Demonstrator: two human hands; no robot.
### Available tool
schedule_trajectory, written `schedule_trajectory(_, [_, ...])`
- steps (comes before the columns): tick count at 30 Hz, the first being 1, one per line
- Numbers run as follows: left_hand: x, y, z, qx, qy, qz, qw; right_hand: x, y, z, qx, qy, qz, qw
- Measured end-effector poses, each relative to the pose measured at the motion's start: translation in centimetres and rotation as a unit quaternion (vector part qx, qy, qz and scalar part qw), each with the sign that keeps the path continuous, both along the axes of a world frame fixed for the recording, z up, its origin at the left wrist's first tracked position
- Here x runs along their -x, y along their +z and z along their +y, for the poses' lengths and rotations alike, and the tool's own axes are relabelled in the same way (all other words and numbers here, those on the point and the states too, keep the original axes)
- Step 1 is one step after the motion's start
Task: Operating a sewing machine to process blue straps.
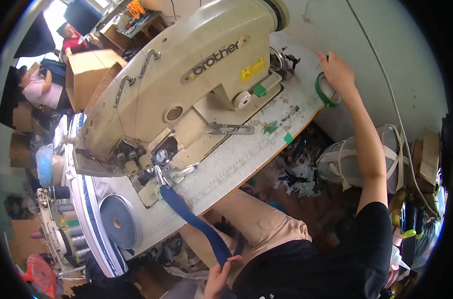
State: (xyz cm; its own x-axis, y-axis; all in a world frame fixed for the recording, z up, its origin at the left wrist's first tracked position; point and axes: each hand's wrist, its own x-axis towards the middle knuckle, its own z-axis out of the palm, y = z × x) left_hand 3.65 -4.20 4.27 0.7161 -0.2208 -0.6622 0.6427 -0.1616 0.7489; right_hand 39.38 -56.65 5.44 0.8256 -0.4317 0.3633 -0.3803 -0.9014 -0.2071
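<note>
My left hand [221, 273] grips a navy fabric strip [189, 212] at the bottom centre. The strip runs up into a metal guide [160, 177] at the needle end of a beige industrial sewing machine [151, 107]. My right hand [338, 74] is raised at the right end of the worktop [246, 154], its fingers curled around something small and dark that I cannot make out. Just below it lies a roll of green tape [322, 94]. A large grey-blue roll of tape [116, 222] rests on the worktop left of the strip.
Two other people [43, 89] are at upper left beside a big cardboard box [87, 74]. Thread cones [73, 236] and white-and-navy bands [99, 249] crowd the left. A grey strapped bundle [341, 159] and scraps [296, 179] lie below the worktop. A cord hangs along the right wall.
</note>
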Motion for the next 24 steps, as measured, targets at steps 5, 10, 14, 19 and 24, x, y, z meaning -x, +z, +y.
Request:
schedule_trajectory(5, [-0.4, -0.8, 0.7, 0.004, -0.015, -0.026, 1.0, 1.0, -2.5, -0.2, 0.016, -0.061, -0.025, 0.998])
schedule_trajectory(10, [0.5, -1.7, 1.7, -0.001, -0.013, -0.054, 0.998, 0.5, -3.3, 5.6, -0.228, 0.065, -0.075, 0.969])
schedule_trajectory(14, [1.1, -1.5, 1.9, -0.006, -0.016, -0.056, 0.998, -1.8, -1.3, 3.0, -0.259, 0.013, -0.228, 0.939])
schedule_trajectory(19, [0.9, 0.0, 0.8, -0.028, -0.01, -0.035, 0.999, -9.6, -2.5, -0.1, -0.643, 0.09, -0.138, 0.748])
schedule_trajectory(24, [0.4, -0.2, 0.4, -0.019, -0.006, -0.028, 0.999, -11.2, -2.5, -0.2, -0.806, 0.221, -0.143, 0.53])
